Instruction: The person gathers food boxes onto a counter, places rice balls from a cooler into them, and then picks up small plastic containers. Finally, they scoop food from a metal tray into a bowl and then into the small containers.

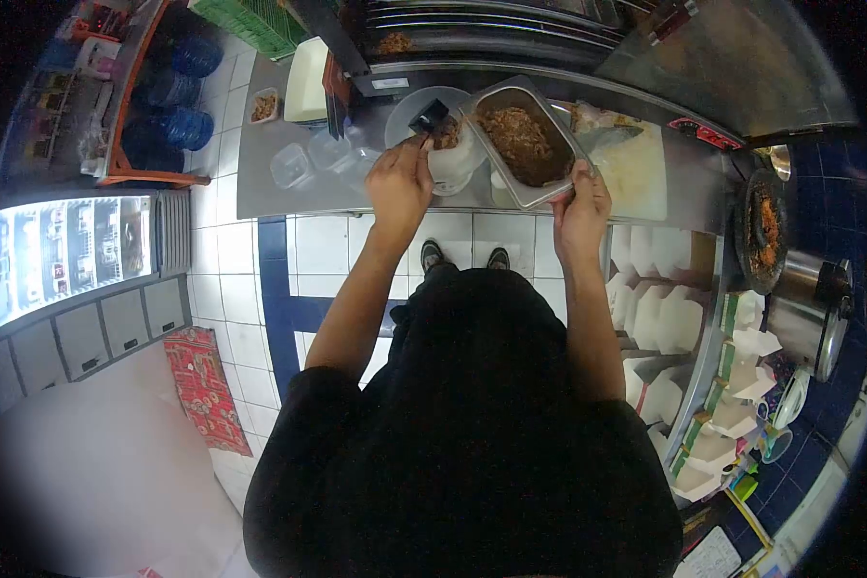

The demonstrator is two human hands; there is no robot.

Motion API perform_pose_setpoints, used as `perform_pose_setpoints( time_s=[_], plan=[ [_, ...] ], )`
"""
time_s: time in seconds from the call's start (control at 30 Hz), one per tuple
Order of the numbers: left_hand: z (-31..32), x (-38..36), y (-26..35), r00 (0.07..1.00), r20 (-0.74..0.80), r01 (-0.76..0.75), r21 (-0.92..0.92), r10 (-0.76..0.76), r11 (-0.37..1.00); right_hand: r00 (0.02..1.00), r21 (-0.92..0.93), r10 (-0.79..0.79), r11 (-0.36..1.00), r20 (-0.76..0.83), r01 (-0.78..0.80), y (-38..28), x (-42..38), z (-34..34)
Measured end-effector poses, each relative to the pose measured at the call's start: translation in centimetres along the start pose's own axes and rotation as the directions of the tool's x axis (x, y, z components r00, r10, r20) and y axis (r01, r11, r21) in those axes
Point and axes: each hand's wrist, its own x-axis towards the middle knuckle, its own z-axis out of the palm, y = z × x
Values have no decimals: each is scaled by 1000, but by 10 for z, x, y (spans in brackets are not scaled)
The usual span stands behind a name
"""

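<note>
Nearest the camera is the person's own dark-clothed body, with two shoes (464,257) showing on the tiled floor below the counter (260,183) edge. Both arms reach forward over that steel counter.

The right hand (582,207) grips the near rim of one rectangular steel pan (523,143) filled with brown cooked food; its fingers are curled tight on the rim, and the pan sits tilted toward the left, probably so that its contents slide toward the white cup. The left hand (400,183) has its fingers pressed together around the handle of one dark scoop (430,118), whose head hangs over the white cup (452,154). That cup stands just left of the pan, touching or nearly touching its side, so little could fall between them; some brown food already shows inside it.

Left of the cup lie about three clear plastic containers (310,159), close together and within easy reach. Farther left and back stand one small tub of brown food (265,105) and one white rectangular tray (307,80). Right of the pan lies one white cutting board (636,169).

On the right, a side shelf carries many open white takeaway boxes (669,318), too many and too overlapped to count exactly, beside one steel pot (811,308) and one dark pan of reddish food (763,229).
</note>
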Motion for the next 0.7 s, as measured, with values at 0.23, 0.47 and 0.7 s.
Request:
perform_pose_setpoints(
  time_s=[0.23, 0.47, 0.7],
  plan=[
    [-16, 9, 4, 965, -83, 240, -106, -249, 965, 1000, -5, -15, 1000, -25, 14, -8, 2, 11],
    [-17, 12, -5, 809, 5, 514, -492, -588, 703, 1000, 55, -15, 998, -9, 16, -7, 7, 12],
    [-30, 12, -1, 495, 299, 644, -757, -816, 113, 1000, 124, -1, 992, -23, 3, -30, 1, 19]
  ],
)
